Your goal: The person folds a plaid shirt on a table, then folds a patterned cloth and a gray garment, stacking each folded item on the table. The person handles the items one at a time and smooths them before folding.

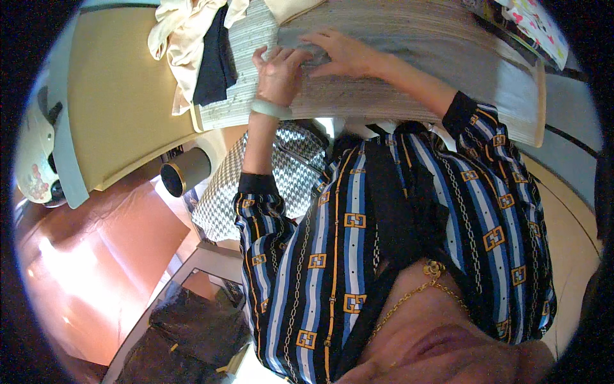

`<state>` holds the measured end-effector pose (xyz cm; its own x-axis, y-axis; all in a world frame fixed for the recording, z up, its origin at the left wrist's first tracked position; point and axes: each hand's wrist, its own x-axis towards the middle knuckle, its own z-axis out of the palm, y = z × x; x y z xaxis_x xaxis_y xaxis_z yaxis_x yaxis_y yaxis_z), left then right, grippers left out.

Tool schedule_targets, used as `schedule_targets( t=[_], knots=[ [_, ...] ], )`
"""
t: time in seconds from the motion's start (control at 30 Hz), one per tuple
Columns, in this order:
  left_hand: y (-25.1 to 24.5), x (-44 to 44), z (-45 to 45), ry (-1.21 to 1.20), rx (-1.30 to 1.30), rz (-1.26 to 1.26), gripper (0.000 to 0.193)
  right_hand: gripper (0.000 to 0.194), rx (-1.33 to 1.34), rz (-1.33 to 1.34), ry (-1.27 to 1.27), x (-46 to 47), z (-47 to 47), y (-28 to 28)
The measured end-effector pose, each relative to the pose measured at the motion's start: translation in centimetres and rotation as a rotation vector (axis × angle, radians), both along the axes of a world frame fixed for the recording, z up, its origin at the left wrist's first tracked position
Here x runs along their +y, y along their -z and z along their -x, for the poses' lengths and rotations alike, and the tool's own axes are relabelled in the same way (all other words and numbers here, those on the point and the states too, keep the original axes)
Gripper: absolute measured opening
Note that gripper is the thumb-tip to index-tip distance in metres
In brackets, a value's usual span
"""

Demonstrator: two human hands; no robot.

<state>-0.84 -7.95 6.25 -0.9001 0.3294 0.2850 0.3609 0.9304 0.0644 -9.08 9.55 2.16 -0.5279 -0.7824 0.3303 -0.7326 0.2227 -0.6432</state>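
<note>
My left hand [280,74], with a pale bangle [271,109] at its wrist, is palm down over a striped table covering [345,98]. Its fingers are bent, and their tips are partly hidden. My right hand [348,54] reaches in from the right with thumb and fingers spread apart. Between the two hands is a blurred greyish patch; I cannot tell whether it is a thin thing or just the covering. Left of my left hand, a cream cloth [180,45] and a black cloth [213,62] lie crumpled together.
A tan board or tabletop [124,86] adjoins on the left. Below the table's near edge are a houndstooth-patterned fabric item [225,201] and a dark cylinder with a gold rim [189,170]. A dark cloth [192,331] lies at lower left. Patterned white material [535,29] is at upper right.
</note>
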Motion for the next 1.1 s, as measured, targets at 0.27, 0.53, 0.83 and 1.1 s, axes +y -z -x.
schedule_targets(
  t=[0.27, 0.53, 0.83, 1.1],
  knots=[
    [-0.9, 2.4, -0.3, -0.155, 0.492, -0.470, 0.023, 0.040, -1.428, 0.468, 0.191, 1.2, 2.4, 1.3],
    [2.9, 6.3, 0.7, -0.636, 0.073, -0.580, 0.046, 0.037, -1.669, 0.989, -0.108, 4.6, 4.5, -0.7],
    [1.9, 5.5, 1.8, -0.935, -0.206, -0.298, 0.074, 0.035, -1.594, 1.169, -0.142, 5.3, 4.7, -1.0],
    [2.0, 2.9, 1.7, -1.009, -0.256, -0.435, 0.065, 0.047, 0.418, 0.250, 0.299, -0.2, 0.5, -0.1]
  ],
)
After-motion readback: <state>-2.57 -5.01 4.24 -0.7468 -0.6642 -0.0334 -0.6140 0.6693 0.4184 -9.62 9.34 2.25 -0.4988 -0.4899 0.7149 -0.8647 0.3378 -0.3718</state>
